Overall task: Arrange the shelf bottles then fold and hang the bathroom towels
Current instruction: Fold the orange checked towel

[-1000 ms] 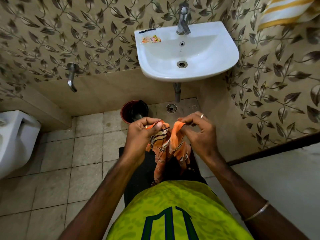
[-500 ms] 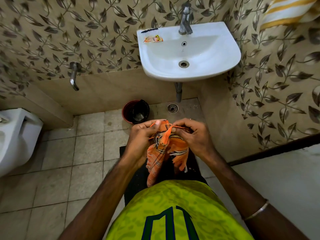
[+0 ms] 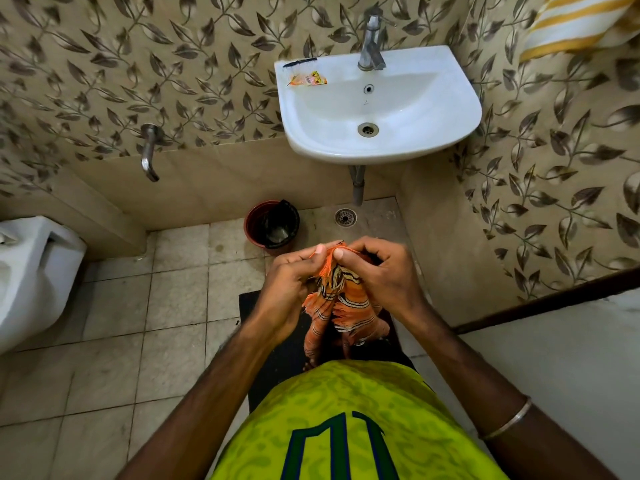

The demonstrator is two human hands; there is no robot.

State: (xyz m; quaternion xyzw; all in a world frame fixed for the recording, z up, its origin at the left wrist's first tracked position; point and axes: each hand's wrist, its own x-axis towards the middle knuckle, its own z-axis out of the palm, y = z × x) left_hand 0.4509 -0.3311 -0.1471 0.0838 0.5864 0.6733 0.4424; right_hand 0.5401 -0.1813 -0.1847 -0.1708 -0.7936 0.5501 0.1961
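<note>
You've got the orange striped fringed cotton towel (image 3: 341,299) pinched at its top edge by left hand (image 3: 291,282) and right hand (image 3: 384,271), thumbs nearly touching, cloth hanging in front of your waist, likely matching corners for the fold.
</note>
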